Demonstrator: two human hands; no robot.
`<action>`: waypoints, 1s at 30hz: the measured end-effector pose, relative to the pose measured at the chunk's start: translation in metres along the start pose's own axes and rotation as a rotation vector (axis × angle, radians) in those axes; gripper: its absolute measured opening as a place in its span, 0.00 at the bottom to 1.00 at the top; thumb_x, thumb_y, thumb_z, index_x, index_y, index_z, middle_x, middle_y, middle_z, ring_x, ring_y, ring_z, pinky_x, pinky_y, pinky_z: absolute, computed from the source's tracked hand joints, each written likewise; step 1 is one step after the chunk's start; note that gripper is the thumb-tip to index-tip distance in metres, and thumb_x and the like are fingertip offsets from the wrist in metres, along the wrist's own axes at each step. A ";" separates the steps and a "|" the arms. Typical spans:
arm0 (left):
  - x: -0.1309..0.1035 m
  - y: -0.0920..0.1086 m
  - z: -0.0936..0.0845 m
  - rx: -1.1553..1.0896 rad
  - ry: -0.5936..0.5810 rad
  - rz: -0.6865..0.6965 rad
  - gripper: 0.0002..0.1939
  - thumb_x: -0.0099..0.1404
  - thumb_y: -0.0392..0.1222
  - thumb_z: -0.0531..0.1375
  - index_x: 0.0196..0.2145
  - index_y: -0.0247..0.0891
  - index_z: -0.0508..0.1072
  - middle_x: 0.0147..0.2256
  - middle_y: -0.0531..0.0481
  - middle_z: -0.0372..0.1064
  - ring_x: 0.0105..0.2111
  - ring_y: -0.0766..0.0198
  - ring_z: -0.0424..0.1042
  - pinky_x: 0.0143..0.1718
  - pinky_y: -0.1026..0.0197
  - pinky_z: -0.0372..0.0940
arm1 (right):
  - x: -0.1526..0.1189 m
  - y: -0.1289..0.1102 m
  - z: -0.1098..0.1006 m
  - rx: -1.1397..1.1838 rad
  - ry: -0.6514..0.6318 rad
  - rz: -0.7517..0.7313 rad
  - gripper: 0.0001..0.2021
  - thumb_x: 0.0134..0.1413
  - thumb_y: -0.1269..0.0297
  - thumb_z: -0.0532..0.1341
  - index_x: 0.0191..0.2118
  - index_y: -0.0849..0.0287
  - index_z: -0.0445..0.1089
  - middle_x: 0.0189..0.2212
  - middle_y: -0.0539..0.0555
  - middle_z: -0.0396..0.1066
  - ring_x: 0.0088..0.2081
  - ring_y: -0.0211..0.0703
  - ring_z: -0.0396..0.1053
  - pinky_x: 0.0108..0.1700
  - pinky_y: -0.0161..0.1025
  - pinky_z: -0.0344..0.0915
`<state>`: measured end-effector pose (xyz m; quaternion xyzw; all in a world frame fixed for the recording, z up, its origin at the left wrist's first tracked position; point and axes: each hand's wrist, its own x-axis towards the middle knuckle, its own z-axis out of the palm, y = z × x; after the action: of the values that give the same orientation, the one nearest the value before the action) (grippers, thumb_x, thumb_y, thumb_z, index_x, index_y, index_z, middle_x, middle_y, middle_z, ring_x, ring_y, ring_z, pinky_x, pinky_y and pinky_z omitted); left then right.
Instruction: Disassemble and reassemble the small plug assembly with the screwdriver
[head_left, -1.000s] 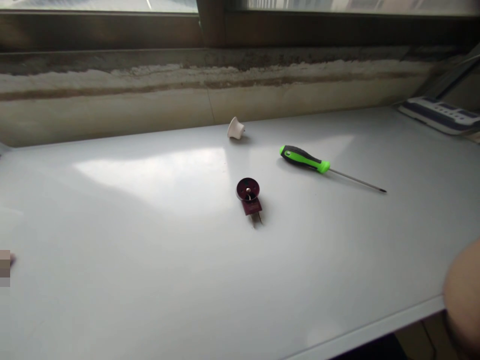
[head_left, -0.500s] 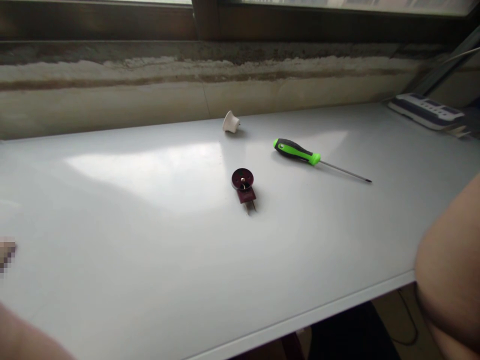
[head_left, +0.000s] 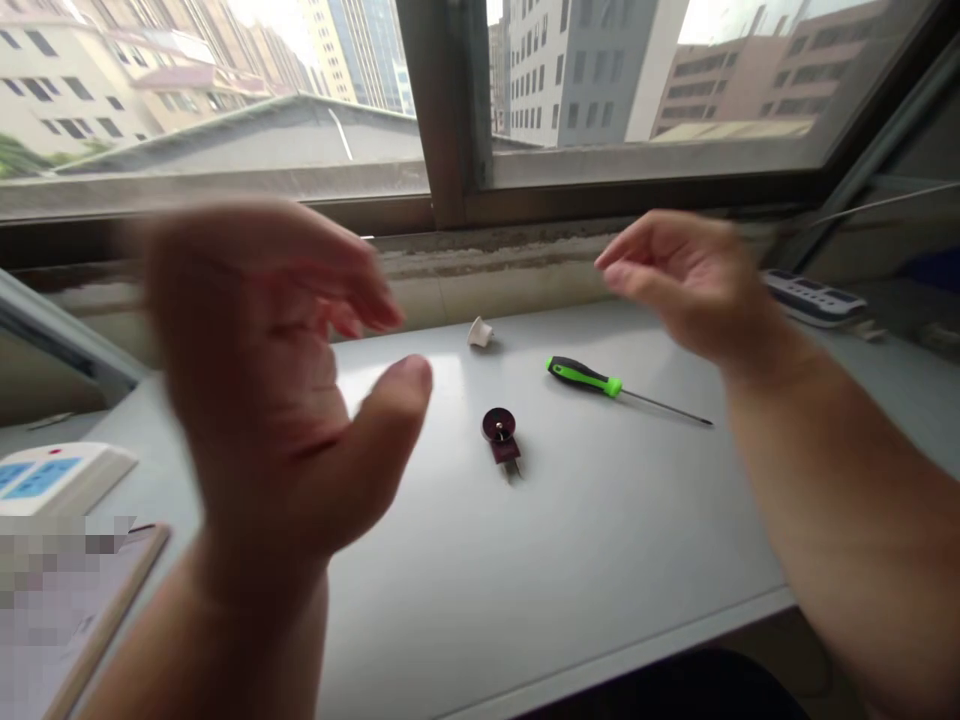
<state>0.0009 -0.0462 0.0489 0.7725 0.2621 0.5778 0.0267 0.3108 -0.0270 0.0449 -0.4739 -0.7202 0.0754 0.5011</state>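
My left hand [head_left: 277,390] is raised over the left of the table, large and blurred. Its fingers curve forward, the thumb stands apart, and nothing is in it. Above the right side hovers my right hand [head_left: 679,285], loosely bent, thumb tip close to the fingertips, with no object visible in it. A dark red round plug part [head_left: 501,432] with metal prongs lies mid-table between the hands. Behind it rests a small white flared plug cover [head_left: 480,333]. Nearest below my right hand is a green and black screwdriver [head_left: 589,376], its shaft pointing right.
At the left stand a white power strip [head_left: 75,470] with blue panels and a partly pixelated clipboard-like board [head_left: 112,620]. Another white and dark device [head_left: 814,298] lies at the back right. A window frame [head_left: 442,120] rises behind the white table [head_left: 450,600].
Both hands have come up into view from the lower edges. The camera has tilted upward, showing the window and buildings. The plug parts and screwdriver keep their arrangement.
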 end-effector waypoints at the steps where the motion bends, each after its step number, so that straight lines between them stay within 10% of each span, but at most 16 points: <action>1: 0.001 -0.002 0.004 0.006 -0.097 -0.004 0.17 0.61 0.35 0.65 0.48 0.44 0.71 0.39 0.50 0.69 0.38 0.60 0.70 0.43 0.53 0.68 | 0.001 0.006 0.003 -0.133 -0.120 0.074 0.10 0.59 0.57 0.67 0.41 0.57 0.77 0.31 0.52 0.73 0.29 0.37 0.65 0.32 0.40 0.63; 5: -0.006 -0.010 0.017 0.063 -0.653 -0.195 0.19 0.61 0.35 0.61 0.50 0.45 0.74 0.48 0.47 0.73 0.48 0.54 0.72 0.46 0.54 0.71 | -0.003 0.027 0.014 -0.338 -0.475 0.224 0.22 0.54 0.48 0.69 0.51 0.53 0.77 0.45 0.58 0.76 0.42 0.49 0.73 0.42 0.45 0.69; 10: -0.019 -0.020 0.023 -0.052 -1.020 -0.316 0.32 0.57 0.37 0.65 0.60 0.50 0.73 0.54 0.46 0.73 0.52 0.51 0.72 0.52 0.51 0.71 | -0.005 0.028 0.024 -0.337 -0.498 0.156 0.16 0.56 0.56 0.66 0.48 0.55 0.76 0.46 0.59 0.75 0.45 0.50 0.73 0.47 0.46 0.69; 17: -0.026 -0.034 0.035 -0.094 -0.949 -0.517 0.21 0.60 0.46 0.70 0.50 0.43 0.78 0.46 0.46 0.78 0.40 0.55 0.76 0.45 0.53 0.72 | -0.007 0.010 0.033 -0.214 -0.398 0.062 0.07 0.56 0.63 0.65 0.40 0.57 0.76 0.36 0.54 0.75 0.38 0.43 0.70 0.39 0.41 0.64; 24: -0.038 -0.046 0.051 -0.203 -0.797 -0.615 0.20 0.56 0.51 0.73 0.42 0.37 0.79 0.35 0.45 0.79 0.33 0.58 0.76 0.35 0.57 0.71 | -0.020 -0.012 0.058 0.103 -0.809 0.152 0.22 0.45 0.52 0.76 0.44 0.56 0.75 0.40 0.53 0.76 0.36 0.41 0.71 0.37 0.37 0.69; 30: -0.038 -0.050 0.058 -0.327 -0.709 -0.711 0.26 0.50 0.53 0.77 0.40 0.35 0.77 0.34 0.47 0.78 0.33 0.59 0.75 0.35 0.58 0.69 | -0.023 -0.010 0.063 0.265 -0.899 0.269 0.26 0.45 0.57 0.77 0.49 0.54 0.71 0.37 0.50 0.78 0.37 0.41 0.73 0.40 0.37 0.70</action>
<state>0.0270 -0.0051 -0.0211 0.7697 0.3892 0.2695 0.4284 0.2552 -0.0268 0.0053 -0.4155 -0.7818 0.4278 0.1821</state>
